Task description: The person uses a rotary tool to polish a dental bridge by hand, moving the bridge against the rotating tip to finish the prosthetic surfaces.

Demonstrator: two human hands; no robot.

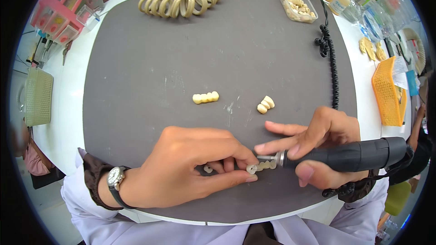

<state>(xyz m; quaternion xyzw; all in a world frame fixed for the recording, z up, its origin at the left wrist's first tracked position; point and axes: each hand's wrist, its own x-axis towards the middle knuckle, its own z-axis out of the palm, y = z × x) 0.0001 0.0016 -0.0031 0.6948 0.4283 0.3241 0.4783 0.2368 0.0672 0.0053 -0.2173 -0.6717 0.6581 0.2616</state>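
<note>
While we look down on the dark grey rubbery mat [150, 63], our left hand [190, 168] sits at about six o'clock, its thumb and fingers pinched on a small whitish dental bridge [260, 167], a lumpy row of tooth shapes. At four o'clock our right hand [318, 147] is wrapped around a matte black cylindrical handpiece [359, 155], index finger stretched along its metal nose, thumb beneath, the other fingers loosely spread above. The handpiece's tip meets the bridge just beside our left fingertips.

Near the mat's centre lie two more glossy cream pieces, well apart from our hands: a four-unit bridge [205, 97] and, toward three o'clock of it, a shorter three-unit bridge [265, 105]. At twelve o'clock a thick beige coiled hose [181, 1] curls along the mat's edge. At one o'clock a clear plastic box [298, 7] holds pale tooth-like pieces, and a black coiled cord [332, 59] runs down the mat's right side. A pink plastic organiser [63, 7] stands at ten o'clock, an orange perforated basket [386, 90] at three.
</note>
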